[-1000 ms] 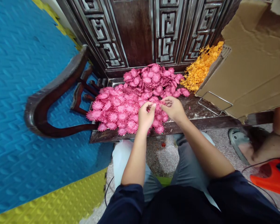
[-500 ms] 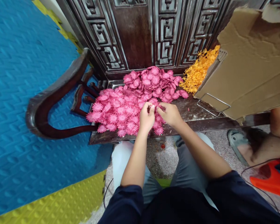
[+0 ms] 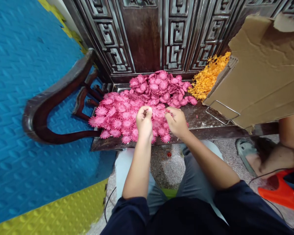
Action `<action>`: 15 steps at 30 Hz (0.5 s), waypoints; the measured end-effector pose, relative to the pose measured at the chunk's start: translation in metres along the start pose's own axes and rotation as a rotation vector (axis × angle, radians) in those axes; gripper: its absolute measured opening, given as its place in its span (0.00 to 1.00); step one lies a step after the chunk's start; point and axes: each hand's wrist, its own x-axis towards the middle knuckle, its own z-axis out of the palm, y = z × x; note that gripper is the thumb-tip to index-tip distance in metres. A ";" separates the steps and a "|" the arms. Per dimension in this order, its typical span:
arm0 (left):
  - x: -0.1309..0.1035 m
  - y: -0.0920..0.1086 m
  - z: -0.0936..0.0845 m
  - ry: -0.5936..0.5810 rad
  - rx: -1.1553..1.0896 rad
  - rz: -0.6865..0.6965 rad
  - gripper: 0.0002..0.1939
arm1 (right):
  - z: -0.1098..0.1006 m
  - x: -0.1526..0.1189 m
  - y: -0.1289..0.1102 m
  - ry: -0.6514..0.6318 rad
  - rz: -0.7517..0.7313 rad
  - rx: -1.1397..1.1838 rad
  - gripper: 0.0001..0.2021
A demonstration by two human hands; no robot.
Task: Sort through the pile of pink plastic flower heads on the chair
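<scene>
A broad heap of pink flower-shaped pieces lies on the dark wooden bench. Over its front part is my left hand, its thumb and fingers pinched together; whatever they hold is too small to make out. My right hand is just to the right, also pinched, with a small bit of pink showing at its fingertips. A gap separates the two hands, and pink pieces show between them.
Orange flower pieces lie at the back right, partly behind a large cardboard sheet with a metal wire frame at its lower edge. A curved wooden armrest stands at left. Another person's leg is at right, near an orange-red object.
My left hand has moved left, away from my right hand, and the gap between them is wider. My right hand stays nearly in place, still pinched. The view has shifted slightly.
</scene>
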 end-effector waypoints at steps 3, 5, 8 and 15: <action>0.002 -0.008 0.005 0.053 -0.035 -0.056 0.04 | 0.006 -0.001 0.002 0.056 0.034 0.012 0.11; 0.003 -0.014 0.008 0.089 -0.068 -0.088 0.04 | 0.010 -0.002 0.003 0.086 0.065 0.041 0.11; 0.004 -0.018 0.012 0.143 -0.114 -0.069 0.04 | 0.016 -0.003 0.004 0.139 0.083 0.103 0.11; 0.004 -0.016 0.014 0.252 -0.194 -0.067 0.04 | 0.021 -0.009 -0.003 0.229 0.001 0.127 0.12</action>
